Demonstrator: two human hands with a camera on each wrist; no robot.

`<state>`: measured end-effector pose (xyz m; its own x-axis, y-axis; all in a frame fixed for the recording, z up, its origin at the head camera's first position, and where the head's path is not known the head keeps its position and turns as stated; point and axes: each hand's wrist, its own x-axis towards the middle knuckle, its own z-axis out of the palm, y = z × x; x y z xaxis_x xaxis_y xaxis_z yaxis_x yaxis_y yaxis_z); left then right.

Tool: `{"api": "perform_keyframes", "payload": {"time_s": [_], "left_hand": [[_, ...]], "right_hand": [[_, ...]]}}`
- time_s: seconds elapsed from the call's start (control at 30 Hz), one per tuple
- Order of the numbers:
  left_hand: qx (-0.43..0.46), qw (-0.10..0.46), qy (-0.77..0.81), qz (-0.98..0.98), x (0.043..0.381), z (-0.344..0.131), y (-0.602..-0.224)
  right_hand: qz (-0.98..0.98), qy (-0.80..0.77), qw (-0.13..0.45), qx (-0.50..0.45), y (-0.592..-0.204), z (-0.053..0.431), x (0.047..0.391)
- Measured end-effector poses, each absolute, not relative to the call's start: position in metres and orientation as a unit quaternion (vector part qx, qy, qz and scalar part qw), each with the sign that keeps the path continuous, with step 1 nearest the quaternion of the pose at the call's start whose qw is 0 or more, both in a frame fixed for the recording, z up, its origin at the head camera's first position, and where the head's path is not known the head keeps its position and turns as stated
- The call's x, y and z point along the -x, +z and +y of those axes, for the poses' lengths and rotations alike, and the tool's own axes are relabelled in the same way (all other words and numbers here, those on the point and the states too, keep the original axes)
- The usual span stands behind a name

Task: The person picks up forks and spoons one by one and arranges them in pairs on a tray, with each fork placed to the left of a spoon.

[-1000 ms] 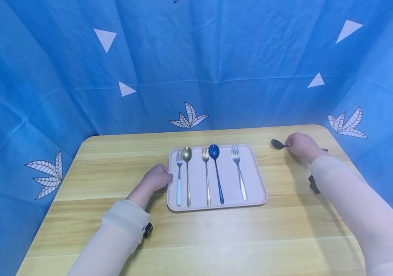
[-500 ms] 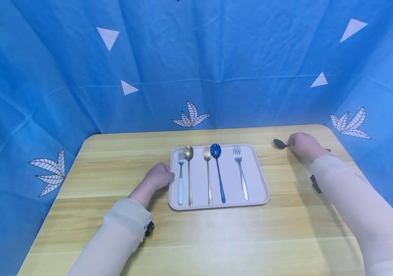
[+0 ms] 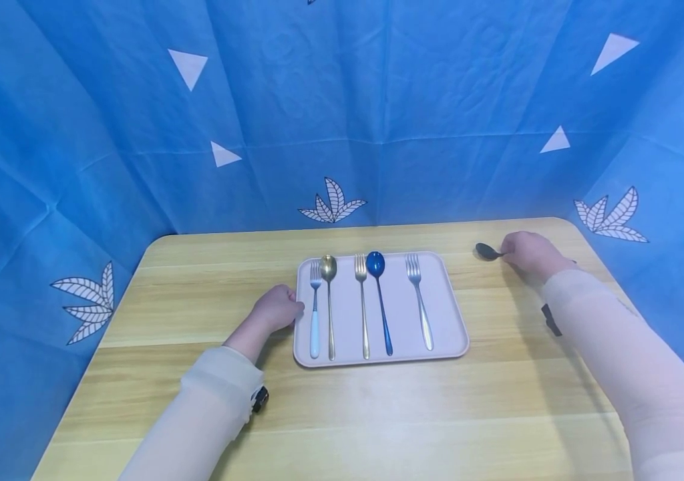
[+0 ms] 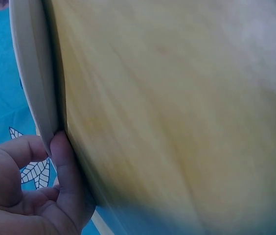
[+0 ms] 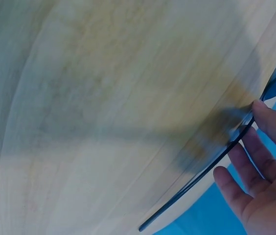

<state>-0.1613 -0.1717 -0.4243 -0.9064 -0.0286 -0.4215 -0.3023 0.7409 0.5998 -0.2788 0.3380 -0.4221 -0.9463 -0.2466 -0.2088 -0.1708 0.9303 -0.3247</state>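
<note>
At the right of the table, my right hand (image 3: 531,255) pinches a dark spoon (image 3: 486,252) near its neck. In the right wrist view the thumb and a finger hold the spoon (image 5: 192,183), its long thin handle slanting down to the left close over the wood. My left hand (image 3: 274,308) grips the left rim of a pale pink tray (image 3: 451,334); the left wrist view has thumb and finger on the tray rim (image 4: 33,63). On the tray lie a blue-handled fork (image 3: 314,331), gold spoon (image 3: 328,267), gold fork (image 3: 361,267), blue spoon (image 3: 375,264) and silver fork (image 3: 419,300).
The light wooden table (image 3: 414,421) has rounded back corners. A blue curtain (image 3: 294,87) with white triangles and leaf prints hangs behind it and along both sides. The spoon lies near the table's right edge, to the right of the tray.
The head view has shifted slightly since the first frame. Both hands, the tray and the dark spoon hold practically the same places.
</note>
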Motion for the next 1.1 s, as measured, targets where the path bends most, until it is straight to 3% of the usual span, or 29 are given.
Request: {"api": "perform_keyframes", "payload": {"time_s": [1.1], "left_hand": [[0.088,0.196,0.358,0.909,0.1621,-0.1727,-0.4266]], "right_hand": [[0.969,-0.123,0.143,0.16,-0.426,0.3391,0.2785]]}}
